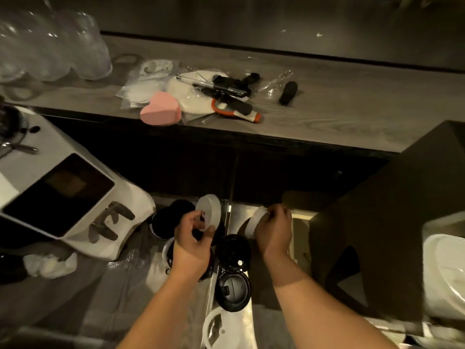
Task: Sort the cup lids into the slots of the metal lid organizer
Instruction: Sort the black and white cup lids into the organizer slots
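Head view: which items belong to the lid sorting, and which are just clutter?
Job: left hand holding a white lid stack; right hand holding a second lid stack; black lids; metal organizer.
Lying about: pink heart, pens, white machine, clear cups, crumpled tissue.

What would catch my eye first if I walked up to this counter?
Two bare hands at the bottom centre: the left hand holds a white lid on edge, and the right hand grips a stack of white lids. Just below them lie black lids, and a pink heart-shaped object stands out on the upper counter.
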A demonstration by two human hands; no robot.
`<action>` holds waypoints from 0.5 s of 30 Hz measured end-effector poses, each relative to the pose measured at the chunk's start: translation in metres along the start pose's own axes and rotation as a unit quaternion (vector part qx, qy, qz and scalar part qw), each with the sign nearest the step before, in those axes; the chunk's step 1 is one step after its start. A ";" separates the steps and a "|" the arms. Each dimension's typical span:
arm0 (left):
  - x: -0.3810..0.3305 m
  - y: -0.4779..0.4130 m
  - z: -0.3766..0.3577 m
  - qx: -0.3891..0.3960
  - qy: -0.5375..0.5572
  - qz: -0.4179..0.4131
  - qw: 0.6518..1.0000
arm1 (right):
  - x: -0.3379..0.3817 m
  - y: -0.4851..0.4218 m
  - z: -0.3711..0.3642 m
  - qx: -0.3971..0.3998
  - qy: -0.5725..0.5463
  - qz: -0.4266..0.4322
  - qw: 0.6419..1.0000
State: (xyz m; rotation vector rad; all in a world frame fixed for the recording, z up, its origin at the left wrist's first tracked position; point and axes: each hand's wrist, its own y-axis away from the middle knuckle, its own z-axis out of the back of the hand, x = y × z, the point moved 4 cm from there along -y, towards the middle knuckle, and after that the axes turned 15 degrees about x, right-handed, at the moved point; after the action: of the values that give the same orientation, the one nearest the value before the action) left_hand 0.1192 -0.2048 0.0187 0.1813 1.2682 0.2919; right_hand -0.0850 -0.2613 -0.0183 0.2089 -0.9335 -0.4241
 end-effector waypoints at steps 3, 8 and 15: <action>0.001 0.029 0.006 0.027 0.112 0.067 0.991 | 0.017 0.044 0.005 0.080 -0.255 -0.014 0.964; -0.039 0.088 0.014 0.020 0.332 0.059 0.941 | 0.039 0.131 0.034 0.286 -0.498 -0.082 0.815; -0.138 0.184 -0.017 0.016 0.333 -0.031 0.942 | 0.080 0.193 0.132 0.344 -0.566 0.092 0.743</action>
State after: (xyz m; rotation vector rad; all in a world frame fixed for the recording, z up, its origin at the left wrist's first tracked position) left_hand 0.0443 -0.0741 0.1935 0.0670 1.9479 0.2889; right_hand -0.1000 -0.1221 0.1859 0.5540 -2.3045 0.0671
